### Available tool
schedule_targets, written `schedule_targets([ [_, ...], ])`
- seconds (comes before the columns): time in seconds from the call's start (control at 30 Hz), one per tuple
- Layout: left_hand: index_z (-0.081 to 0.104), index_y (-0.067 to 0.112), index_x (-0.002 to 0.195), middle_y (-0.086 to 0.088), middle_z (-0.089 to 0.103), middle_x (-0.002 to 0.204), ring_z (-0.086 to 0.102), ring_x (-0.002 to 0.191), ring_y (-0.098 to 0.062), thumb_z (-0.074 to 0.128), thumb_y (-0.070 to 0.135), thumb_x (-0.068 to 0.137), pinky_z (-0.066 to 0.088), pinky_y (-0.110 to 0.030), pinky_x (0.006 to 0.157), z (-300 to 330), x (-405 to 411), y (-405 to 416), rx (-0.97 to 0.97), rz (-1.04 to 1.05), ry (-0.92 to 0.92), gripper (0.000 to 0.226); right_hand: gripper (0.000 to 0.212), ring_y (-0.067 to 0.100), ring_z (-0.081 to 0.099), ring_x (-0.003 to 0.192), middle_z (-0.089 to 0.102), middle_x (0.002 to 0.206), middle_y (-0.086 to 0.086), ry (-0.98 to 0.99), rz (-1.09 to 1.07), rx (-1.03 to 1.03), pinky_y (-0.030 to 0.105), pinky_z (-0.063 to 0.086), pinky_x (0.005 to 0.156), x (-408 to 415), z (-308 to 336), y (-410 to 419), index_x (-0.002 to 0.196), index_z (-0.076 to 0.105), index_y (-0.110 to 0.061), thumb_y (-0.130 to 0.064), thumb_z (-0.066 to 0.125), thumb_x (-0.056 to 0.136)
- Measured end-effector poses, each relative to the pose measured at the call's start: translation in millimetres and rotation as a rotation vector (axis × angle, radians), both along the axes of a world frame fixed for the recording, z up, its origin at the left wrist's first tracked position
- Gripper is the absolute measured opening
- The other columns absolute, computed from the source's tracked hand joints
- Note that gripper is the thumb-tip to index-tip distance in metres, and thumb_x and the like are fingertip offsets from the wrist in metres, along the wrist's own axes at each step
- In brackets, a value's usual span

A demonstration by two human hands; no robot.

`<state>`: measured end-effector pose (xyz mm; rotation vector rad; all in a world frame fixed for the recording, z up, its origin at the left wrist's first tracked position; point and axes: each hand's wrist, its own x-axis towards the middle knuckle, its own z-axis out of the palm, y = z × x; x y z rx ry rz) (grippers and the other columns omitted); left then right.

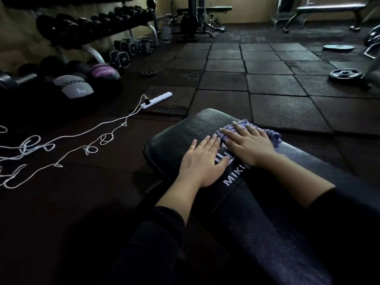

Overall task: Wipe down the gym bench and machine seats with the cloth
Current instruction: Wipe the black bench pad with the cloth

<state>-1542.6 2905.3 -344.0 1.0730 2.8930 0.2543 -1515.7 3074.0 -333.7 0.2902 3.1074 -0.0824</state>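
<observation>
The right hand (249,142) lies flat, fingers straight, pressing the checked cloth (273,134) onto the far end of the gym bench (174,138); the cloth sits under its palm and fingers. The left hand (203,159) rests open on the pad just beside it. Droplets near the bench's end suggest wiping is only under way, with the other benches (329,7) apparently untouched.
</observation>
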Motion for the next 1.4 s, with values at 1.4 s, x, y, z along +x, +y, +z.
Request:
schedule_targets([
  [1.4, 0.032, 0.049, 0.145, 0.017, 0.021, 0.158, 0.009, 0.146, 0.000, 0.012, 0.070, 0.086, -0.004, -0.036, 0.121, -18.1, 7.2, -100.6, 0.248, -0.023, 0.058, 0.065, 0.049, 0.020, -0.007, 0.148, -0.001, 0.161, -0.009, -0.021, -0.065, -0.026, 0.045, -0.003, 0.118, 36.2, 3.1, -3.8, 0.143, 0.007, -0.059, -0.062, 0.016, 0.095],
])
